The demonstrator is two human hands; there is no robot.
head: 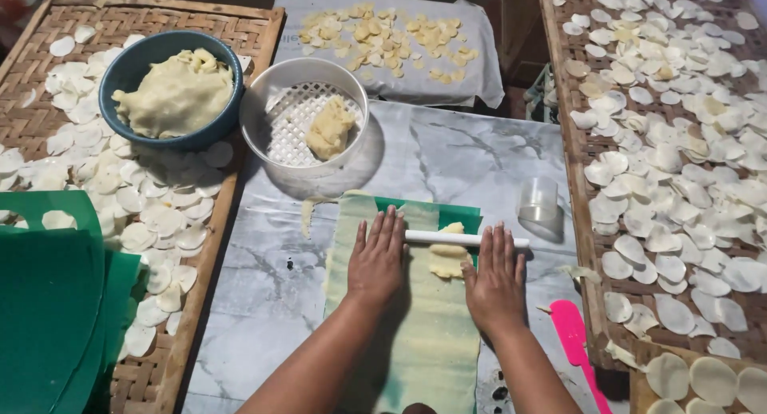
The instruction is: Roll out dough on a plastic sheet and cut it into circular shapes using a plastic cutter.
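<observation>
Two flat palms are pressed on a thin white rolling pin (463, 238), with nothing gripped: the left hand (375, 258) and the right hand (494, 276) are both spread open, fingers straight, bearing down on the rod from above. Between the hands a thicker lump of pale yellow dough (447, 258) is seen under and just beside the pin, while a long, already flattened dough sheet (423, 334) is stretched toward the person on a green plastic mat (459, 214), whose far edge shows beyond the pin. All of this is laid on a marble-patterned tabletop (264, 302).

Judged from this, the rolling-out step is in hand and partly done; the remaining lump would call for even downward pressure and a straight push of the pin so that the sheet is not torn or creased.

Just right of the pin a clear plastic cup (539, 202) is stood, and a pink scraper (574, 338) is laid near the right wrist. Farther off, a white sieve bowl (276, 86) holding a dough piece and a blue bowl (132, 58) heaped with dough are set. Woven trays, the left tray (256, 30) and the right tray (587, 246), are covered with thin cut dough rounds (679, 182).
</observation>
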